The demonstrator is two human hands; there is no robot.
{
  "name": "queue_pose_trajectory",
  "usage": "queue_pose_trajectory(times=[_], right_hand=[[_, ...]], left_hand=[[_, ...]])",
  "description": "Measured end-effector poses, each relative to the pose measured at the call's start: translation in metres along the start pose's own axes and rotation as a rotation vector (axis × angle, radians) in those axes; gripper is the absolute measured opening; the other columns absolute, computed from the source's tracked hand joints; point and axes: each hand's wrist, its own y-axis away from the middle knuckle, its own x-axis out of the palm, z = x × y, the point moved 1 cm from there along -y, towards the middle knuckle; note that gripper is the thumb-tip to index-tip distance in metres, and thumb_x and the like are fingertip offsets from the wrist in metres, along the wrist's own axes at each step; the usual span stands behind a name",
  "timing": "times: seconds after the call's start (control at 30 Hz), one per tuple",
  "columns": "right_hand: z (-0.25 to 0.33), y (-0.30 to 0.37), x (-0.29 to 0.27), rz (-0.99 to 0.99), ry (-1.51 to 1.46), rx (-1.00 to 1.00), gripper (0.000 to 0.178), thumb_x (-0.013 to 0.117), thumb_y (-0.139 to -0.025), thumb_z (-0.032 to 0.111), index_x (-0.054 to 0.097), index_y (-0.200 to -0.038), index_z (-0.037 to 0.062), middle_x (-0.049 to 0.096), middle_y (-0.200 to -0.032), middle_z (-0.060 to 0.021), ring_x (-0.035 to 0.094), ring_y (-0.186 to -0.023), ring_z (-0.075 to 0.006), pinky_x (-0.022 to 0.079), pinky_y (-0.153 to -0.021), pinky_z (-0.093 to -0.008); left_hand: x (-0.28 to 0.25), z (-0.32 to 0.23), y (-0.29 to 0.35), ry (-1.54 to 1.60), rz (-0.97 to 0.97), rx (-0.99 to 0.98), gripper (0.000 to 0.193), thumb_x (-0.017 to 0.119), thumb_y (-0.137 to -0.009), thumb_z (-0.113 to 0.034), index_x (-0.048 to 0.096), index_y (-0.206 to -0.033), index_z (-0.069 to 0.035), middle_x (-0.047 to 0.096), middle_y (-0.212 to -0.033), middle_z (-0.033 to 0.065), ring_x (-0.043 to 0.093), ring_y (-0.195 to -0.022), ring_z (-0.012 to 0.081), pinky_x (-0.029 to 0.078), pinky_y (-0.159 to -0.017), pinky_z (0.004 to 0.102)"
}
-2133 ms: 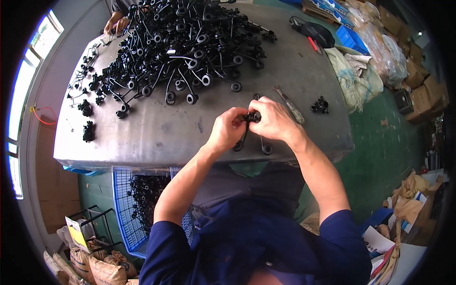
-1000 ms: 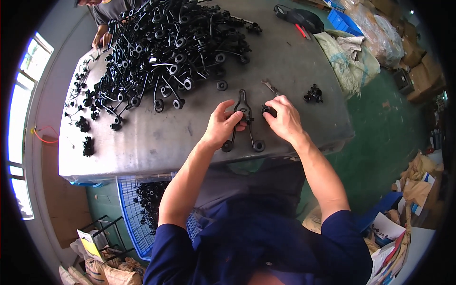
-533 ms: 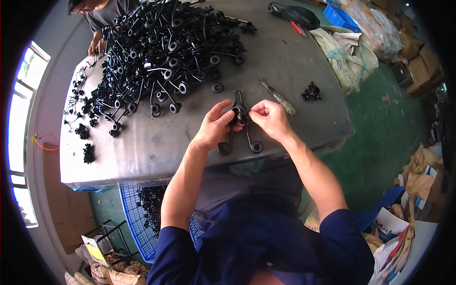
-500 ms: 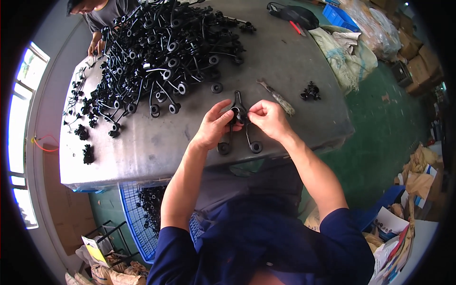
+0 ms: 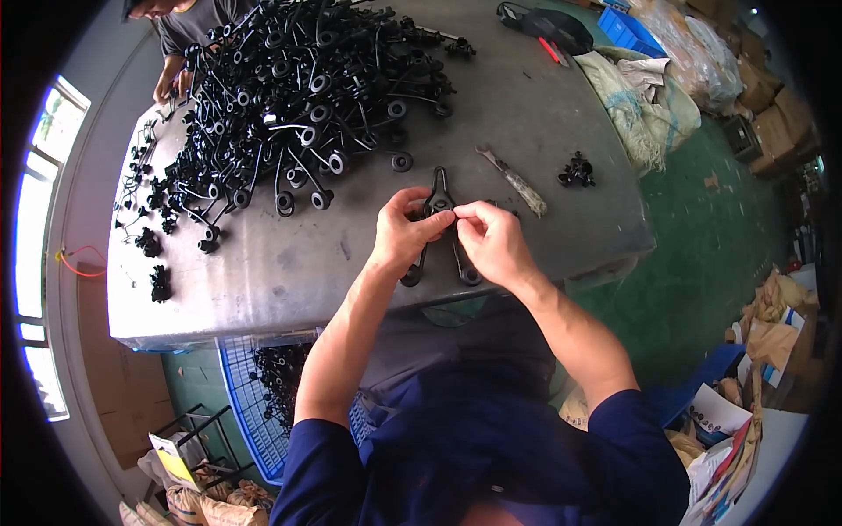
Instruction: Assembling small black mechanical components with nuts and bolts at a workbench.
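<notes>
A black forked metal part (image 5: 438,195) with two ring-ended legs lies near the front edge of the grey metal table (image 5: 289,272). My left hand (image 5: 402,235) and my right hand (image 5: 493,241) both pinch it at its middle, fingertips meeting over the part. One ring end (image 5: 410,279) shows below my left hand, the other ring end (image 5: 469,277) below my right hand. Whether a small piece sits between my fingertips cannot be told.
A big heap of black ring-ended parts (image 5: 298,96) covers the far half of the table. A hand tool (image 5: 513,180) and a small black cluster (image 5: 576,171) lie to the right. Another person (image 5: 175,26) stands at the far left corner. A blue crate (image 5: 263,394) sits under the table.
Both hands stay on the forked part; over two seconds they spread slightly, then closed together again at its middle. The view has tilted a little.
</notes>
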Motion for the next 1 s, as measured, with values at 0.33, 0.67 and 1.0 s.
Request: queue_pose_trajectory(times=[0.33, 0.67, 1.0], right_hand=[[-0.028, -0.024, -0.051, -0.175, 0.717, -0.43, 0.019, 0.069, -0.081, 0.01, 0.069, -0.099, 0.0051, 0.066, -0.102, -0.0116, 0.06, -0.096, -0.0299, 0.048, -0.085, -0.0423], [-0.018, -0.014, -0.022, -0.128, 0.239, -0.263, 0.012, 0.066, -0.081, -0.002, 0.061, -0.091, 0.0019, 0.065, -0.081, -0.0122, 0.066, -0.067, -0.0256, 0.052, -0.06, -0.0353], [-0.031, 0.022, -0.003, 0.003, -0.094, -0.227, 0.026, 0.066, -0.087, -0.001, 0.065, -0.114, -0.0027, 0.066, -0.12, -0.0183, 0.069, -0.1, -0.022, 0.057, -0.083, -0.0294]], left_hand=[[0.003, 0.005, -0.005, 0.136, 0.089, -0.128, 0.058, 0.069, -0.091, -0.033, 0.047, -0.135, -0.002, 0.057, -0.09, 0.0046, 0.05, -0.067, 0.0106, 0.043, -0.06, 0.0254], [-0.002, 0.002, -0.001, 0.294, 0.169, -0.241, 0.067, 0.043, -0.098, -0.058, 0.041, -0.141, -0.007, 0.05, -0.097, 0.0064, 0.046, -0.067, 0.0159, 0.037, -0.062, 0.0301], [0.001, 0.0, -0.002, 0.115, 0.151, -0.154, 0.068, 0.073, -0.087, -0.02, 0.037, -0.142, -0.002, 0.054, -0.083, 0.0022, 0.047, -0.063, 0.0098, 0.036, -0.054, 0.0249]])
